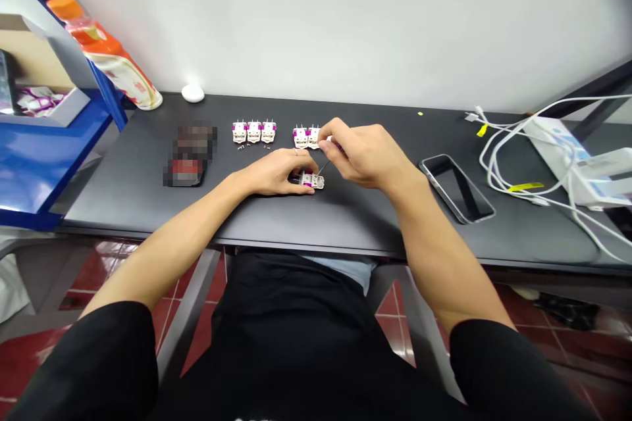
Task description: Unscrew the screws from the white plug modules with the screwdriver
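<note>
Left hand pressed flat over a small white-and-magenta plug part, fingers closed down on it, pinning it to the dark table. Right hand pinched narrow around a thin screwdriver, tip angled down into the plug part. Landmark here: that pinned plug part, near the middle of the table.

Behind the plug part, toward the wall: two more like it, close to the right hand's knuckles. Behind and to the left: a row of three, with tiny loose screws just in front of them. Well to the right: a phone lying flat, and beyond it white cables.

Likely trouble, judged from this: tip slipping out of the screw head under too steep an angle, jabbing the left fingertips. Too light a hold, and the part twisting under torque. Right wrist nudging the pair behind out of place. A freed screw rolling off, hard to spot on dark tabletop.
</note>
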Demonstrator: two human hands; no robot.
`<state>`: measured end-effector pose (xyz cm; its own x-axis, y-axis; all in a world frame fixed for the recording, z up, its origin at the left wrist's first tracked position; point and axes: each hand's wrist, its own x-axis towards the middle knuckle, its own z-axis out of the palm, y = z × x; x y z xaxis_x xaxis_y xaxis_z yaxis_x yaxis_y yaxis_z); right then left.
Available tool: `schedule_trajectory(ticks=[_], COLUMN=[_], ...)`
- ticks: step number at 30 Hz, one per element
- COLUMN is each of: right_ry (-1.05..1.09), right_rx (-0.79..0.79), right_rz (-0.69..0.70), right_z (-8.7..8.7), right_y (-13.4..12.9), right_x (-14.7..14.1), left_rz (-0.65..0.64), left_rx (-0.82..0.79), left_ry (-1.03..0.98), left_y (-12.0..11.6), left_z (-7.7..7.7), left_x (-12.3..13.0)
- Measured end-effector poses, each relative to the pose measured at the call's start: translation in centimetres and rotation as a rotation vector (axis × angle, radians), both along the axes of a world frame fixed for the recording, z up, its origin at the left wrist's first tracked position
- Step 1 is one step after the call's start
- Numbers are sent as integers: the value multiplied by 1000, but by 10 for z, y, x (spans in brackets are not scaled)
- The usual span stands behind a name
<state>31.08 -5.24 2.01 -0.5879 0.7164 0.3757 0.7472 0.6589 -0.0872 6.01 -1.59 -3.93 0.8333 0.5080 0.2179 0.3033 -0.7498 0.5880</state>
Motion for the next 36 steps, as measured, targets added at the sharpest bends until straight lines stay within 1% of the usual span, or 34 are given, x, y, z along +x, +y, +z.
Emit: schedule_trajectory(ticks=[3,9,11,15,17,19,23,25,29,31,36], right_ry=[3,59,44,-2,-2,21,53,29,-34,-27,37], right_rx=[-4,8,4,9,14,24,44,40,22,31,5], right_rz=[-5,104,97,10,-3,16,100,100,30,19,108], right_z=[-1,2,3,2,1,0,1,1,0,1,3], right_y=[0,-2,-2,-1,-1,-1,-1,-1,0,0,-2], right_x=[0,0,0,0,0,0,0,1,2,2,2], left_rz=[4,-1,-5,-6,-5,-4,-9,-13,-4,1,0], left_rx=[-3,-2,-2,1,6,13,16,12,3,-4,-7], left_ry=[3,0,-3,-9,-9,-11,0,4,0,-2,10], left_y=[0,0,1,1,0,0,0,0,0,-1,-1], left_z=[0,0,-1,-2,-2,-1,0,0,0,1,1], left_x=[0,0,0,-1,-1,-1,0,0,0,0,0])
